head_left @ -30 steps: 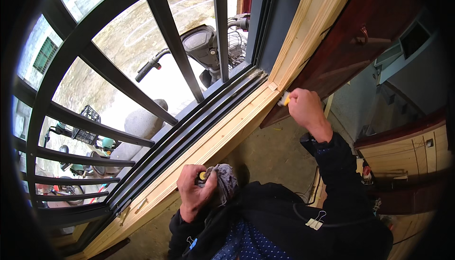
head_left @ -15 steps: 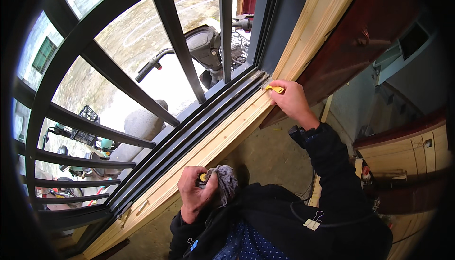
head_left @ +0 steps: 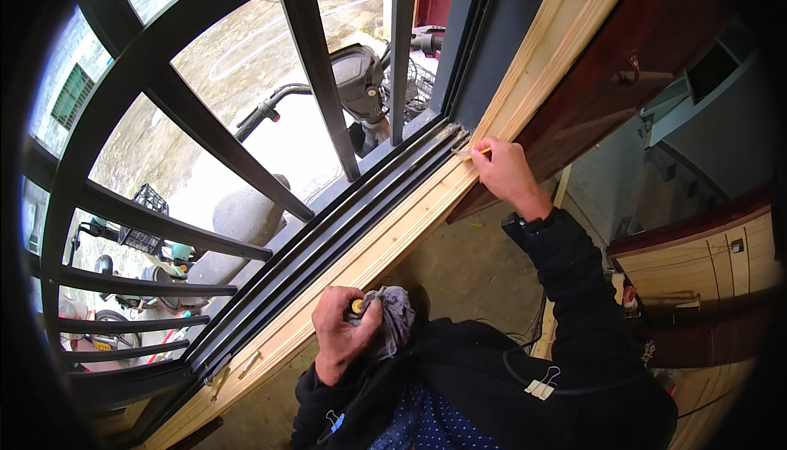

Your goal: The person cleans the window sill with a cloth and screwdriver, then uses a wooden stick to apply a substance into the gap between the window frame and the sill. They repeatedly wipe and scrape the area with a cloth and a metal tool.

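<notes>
My right hand [head_left: 506, 173] pinches a small yellow-handled tool [head_left: 476, 154] at the far corner of a dark sliding-window track [head_left: 361, 204]. The tool's tip reaches the track, where grey dirt lies; its exact kind is too small to tell. Beside the track runs a pale wooden sill [head_left: 434, 196]. Close to my body, my left hand [head_left: 343, 331] is closed round a crumpled grey rag [head_left: 398, 315] and a dark object with a round yellow end [head_left: 357, 306]. Most of that object is hidden by the fingers.
Dark metal bars [head_left: 320, 81] curve outside the window, with a parked scooter [head_left: 357, 81] and a large stone [head_left: 246, 208] beyond. Small sticks [head_left: 249, 364] lie on the sill's near end. A dark red door [head_left: 607, 73] stands at right.
My right hand has turned the yellow-handled tool, now seen edge-on, and its tip has moved slightly left in the track corner. My left hand keeps the rag almost still.
</notes>
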Tool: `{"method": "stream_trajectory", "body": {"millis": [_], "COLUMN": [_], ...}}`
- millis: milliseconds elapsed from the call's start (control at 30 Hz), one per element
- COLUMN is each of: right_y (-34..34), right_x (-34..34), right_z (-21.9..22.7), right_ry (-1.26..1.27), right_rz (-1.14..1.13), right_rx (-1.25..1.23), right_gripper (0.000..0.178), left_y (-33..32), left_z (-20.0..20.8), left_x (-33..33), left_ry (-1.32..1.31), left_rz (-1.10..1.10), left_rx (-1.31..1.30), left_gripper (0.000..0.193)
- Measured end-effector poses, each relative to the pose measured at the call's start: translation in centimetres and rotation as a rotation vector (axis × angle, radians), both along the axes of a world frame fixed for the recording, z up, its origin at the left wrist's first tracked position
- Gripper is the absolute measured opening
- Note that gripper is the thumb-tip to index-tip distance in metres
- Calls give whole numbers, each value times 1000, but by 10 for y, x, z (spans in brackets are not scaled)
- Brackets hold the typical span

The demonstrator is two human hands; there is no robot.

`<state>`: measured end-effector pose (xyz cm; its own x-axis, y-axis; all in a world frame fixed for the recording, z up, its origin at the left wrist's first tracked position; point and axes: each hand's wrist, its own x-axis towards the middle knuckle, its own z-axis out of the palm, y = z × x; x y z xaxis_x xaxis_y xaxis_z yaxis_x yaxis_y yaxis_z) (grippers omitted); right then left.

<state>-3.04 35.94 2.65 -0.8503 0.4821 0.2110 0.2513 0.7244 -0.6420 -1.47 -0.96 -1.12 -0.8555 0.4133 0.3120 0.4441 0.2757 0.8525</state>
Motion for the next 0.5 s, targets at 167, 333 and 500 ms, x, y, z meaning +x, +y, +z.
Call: {"method": "stream_trajectory", "body": {"millis": [167, 333, 500], "right_y": [0, -10, -9], "right_x": [18, 12, 27], "right_z": [11, 2, 5], "right_ry": [-138, 62, -138], "right_rz": [-52, -52, -75], "right_rx": [96, 17, 143], "right_gripper": [20, 23, 23], "left_y": [-4, -6, -10], "left_z": [-3, -4, -2], "left_x": [-1, -2, -1], "left_ry": [-10, -17, -5], "left_rz": [27, -10, -1], "left_rx": [-15, 9, 6], "left_gripper": [19, 19, 18]}}
